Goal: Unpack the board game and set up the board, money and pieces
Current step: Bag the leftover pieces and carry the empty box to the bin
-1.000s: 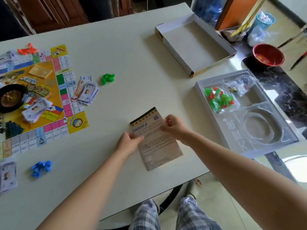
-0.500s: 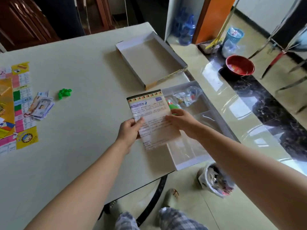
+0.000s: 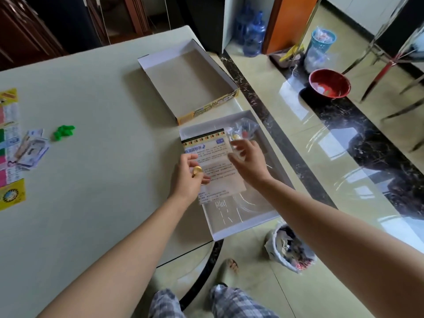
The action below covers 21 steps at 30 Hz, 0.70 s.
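Pale desk (image 3: pixel 103 99) surface carries the game items; glossy tiled floor lies to the right.

Left hand (image 3: pixel 189 177): fingers (image 3: pixel 205 180) are curled and pinch a small gold disc (image 3: pixel 197 170) against the thumb (a coin or token, by appearance).

Right hand (image 3: pixel 250 161): fingers (image 3: pixel 238 148) are spread and blurred. They hold nothing that can be made out, and hover above the leaflet's right edge.

Leaflet (image 3: pixel 215 154): one second ago it lay flat on the desk under both hands. Half a second ago both hands held it above the tray (image 3: pixel 241 222). Now neither hand plainly grips it, and it lies across the tray at the desk's near right edge.

Bag of pieces (image 3: pixel 243 127): it lies in the tray's far end, just beyond the right hand. The box lid (image 3: pixel 206 109) lies farther off. The board (image 3: pixel 9 125), banknotes (image 3: pixel 32 148) and green pieces (image 3: pixel 64 132) are well apart at the left.

Assessment: the leaflet is set aside. The bagged pieces remain to be unpacked and appear to be next.
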Available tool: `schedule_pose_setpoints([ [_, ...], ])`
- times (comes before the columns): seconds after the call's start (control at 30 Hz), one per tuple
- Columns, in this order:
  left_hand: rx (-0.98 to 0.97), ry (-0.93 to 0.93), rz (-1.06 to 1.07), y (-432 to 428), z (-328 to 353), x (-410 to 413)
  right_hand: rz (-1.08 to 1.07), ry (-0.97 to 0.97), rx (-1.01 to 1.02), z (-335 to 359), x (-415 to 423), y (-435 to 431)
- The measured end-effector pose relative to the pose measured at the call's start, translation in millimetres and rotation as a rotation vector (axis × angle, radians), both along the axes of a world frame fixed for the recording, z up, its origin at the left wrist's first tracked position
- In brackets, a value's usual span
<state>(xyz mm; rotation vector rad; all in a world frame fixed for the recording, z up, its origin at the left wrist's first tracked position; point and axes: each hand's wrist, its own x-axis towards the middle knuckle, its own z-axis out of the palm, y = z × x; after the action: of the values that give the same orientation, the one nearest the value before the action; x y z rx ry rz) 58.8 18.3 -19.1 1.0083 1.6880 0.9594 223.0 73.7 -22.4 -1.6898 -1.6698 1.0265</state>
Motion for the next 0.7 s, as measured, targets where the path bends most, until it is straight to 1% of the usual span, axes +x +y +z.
schedule_pose_setpoints([
  [0.07, 0.007, -0.099, -0.069, 3, 4, 14, 0.214, 0.141, -0.138, 11, 6, -1],
  [0.13, 0.007, -0.141, -0.138, 7, 4, 28, 0.381, 0.212, -0.251, 16, 14, -3],
  [0.2, -0.008, -0.094, -0.214, 9, 3, 39, 0.411, 0.222, -0.287, 18, 23, -5],
  [0.27, -0.022, -0.023, -0.256, 9, 2, 48, 0.392, 0.144, -0.280, 18, 34, -7],
  [0.3, -0.020, 0.051, -0.256, 8, 1, 52, 0.370, 0.092, -0.263, 17, 41, -8],
  [0.33, -0.004, 0.198, -0.253, 7, 1, 54, 0.330, 0.041, -0.250, 14, 47, -9],
  [0.4, 0.017, 0.628, -0.296, 1, -1, 54, 0.217, -0.046, -0.259, 7, 60, -10],
  [0.43, 0.024, 0.793, -0.320, -3, -3, 51, 0.172, -0.106, -0.266, 1, 64, -12],
  [0.47, 0.009, 0.892, -0.353, -7, -7, 49, 0.148, -0.183, -0.266, -4, 68, -15],
  [0.5, -0.022, 0.938, -0.394, -10, -8, 48, 0.133, -0.262, -0.258, -8, 70, -18],
  [0.57, -0.081, 0.933, -0.487, -16, -12, 47, 0.120, -0.371, -0.228, -14, 70, -24],
  [0.7, -0.127, 0.868, -0.600, -20, -18, 49, 0.155, -0.456, -0.215, -31, 68, -32],
])
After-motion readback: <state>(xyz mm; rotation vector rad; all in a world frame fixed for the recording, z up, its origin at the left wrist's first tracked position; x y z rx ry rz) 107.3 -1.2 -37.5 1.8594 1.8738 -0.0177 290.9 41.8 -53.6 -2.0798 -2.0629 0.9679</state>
